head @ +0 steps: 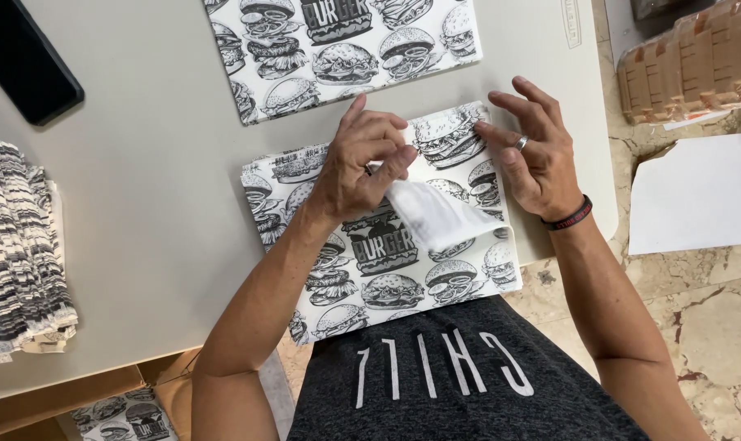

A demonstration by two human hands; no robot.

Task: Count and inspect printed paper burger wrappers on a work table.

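Paper sheet (pixel 387 261) w/ burger print lies on grey table (pixel 142 204). Left hand (pixel 362 167) pinches its folded-over corner (pixel 436 216); right hand (pixel 534 151), fingers spread loose, presses sheet's edge at 1 o'clock. Second sheet (pixel 338 49) at 12.

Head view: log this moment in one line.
left hand: pinching folded corner | right hand: fingertips pressing sheet | second sheet beyond | stack at left

A dark phone (pixel 23 61) lies at the grey table's (pixel 142 212) far corner; a stack of folded printed papers (pixel 19 253) sits beside white sheets (pixel 697 192) on the floor.
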